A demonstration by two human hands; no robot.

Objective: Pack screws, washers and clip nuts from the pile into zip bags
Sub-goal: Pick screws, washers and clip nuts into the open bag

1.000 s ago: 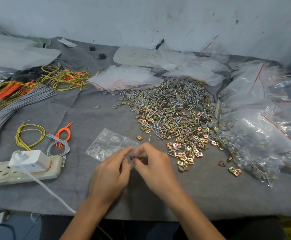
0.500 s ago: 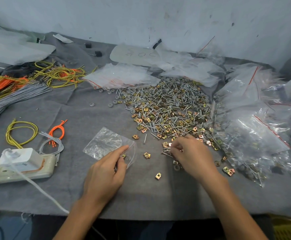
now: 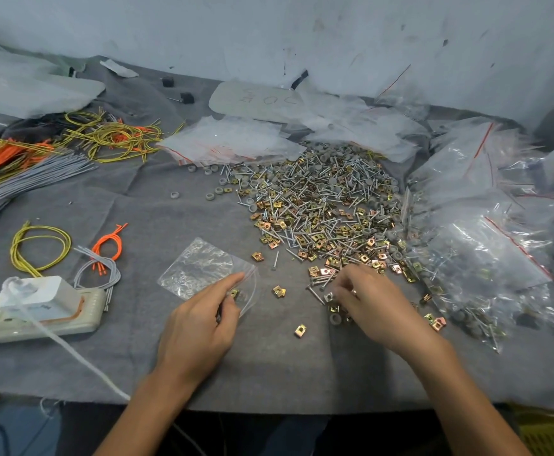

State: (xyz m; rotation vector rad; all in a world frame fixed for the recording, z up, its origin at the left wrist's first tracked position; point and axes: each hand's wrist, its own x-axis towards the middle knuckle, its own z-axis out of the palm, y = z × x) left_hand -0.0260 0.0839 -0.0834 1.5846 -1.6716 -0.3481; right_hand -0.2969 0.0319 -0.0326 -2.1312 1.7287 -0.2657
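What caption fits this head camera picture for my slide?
The left hand holds a clear zip bag while the right hand picks at the near edge of the pile.

Grey felt-covered table (image 3: 157,218). Hardware pile (image 3: 318,205) on it; zip bag (image 3: 196,268) left-front of pile; filled bags (image 3: 483,258) right of pile; wire bundles (image 3: 32,179), power strip (image 3: 89,312) far left.

One left hand (image 3: 200,320), one right hand (image 3: 377,307), one held zip bag (image 3: 196,268), one pile (image 3: 318,205), one power strip (image 3: 71,324).

On the grey cloth table (image 3: 157,222) the heap of metal screws, washers and clip nuts (image 3: 318,205) lies centre-right; a clear plastic zip bag (image 3: 200,268) lies left (nearer the front), filled clear bags (image 3: 486,258) right.
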